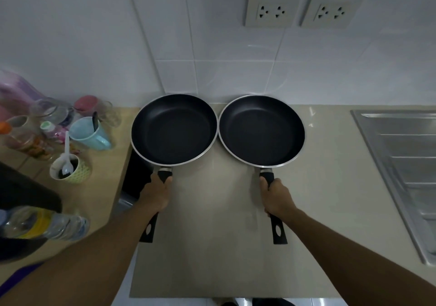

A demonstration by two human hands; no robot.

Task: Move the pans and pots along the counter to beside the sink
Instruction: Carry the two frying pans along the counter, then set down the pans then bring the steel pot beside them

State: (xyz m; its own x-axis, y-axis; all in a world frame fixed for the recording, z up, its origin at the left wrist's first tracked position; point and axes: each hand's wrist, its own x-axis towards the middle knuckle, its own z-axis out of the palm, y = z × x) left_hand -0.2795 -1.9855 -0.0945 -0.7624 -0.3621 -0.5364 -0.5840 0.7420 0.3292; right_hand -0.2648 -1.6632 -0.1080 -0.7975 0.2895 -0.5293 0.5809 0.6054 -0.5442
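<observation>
Two black non-stick frying pans with silver rims sit side by side over the beige counter (236, 246), their rims almost touching. My left hand (157, 193) grips the black handle of the left pan (174, 129), which overhangs the counter's left edge. My right hand (277, 196) grips the handle of the right pan (261, 131). The steel sink (401, 154) with its ribbed drainer lies at the far right, a stretch of bare counter away from the right pan. Both pans are empty.
A lower wooden table (103, 171) on the left carries a blue mug (88, 134), a green cup with a white spoon (70, 170), glass jars and a plastic bottle (44, 225). Two wall sockets (270, 10) sit on the white tiles behind.
</observation>
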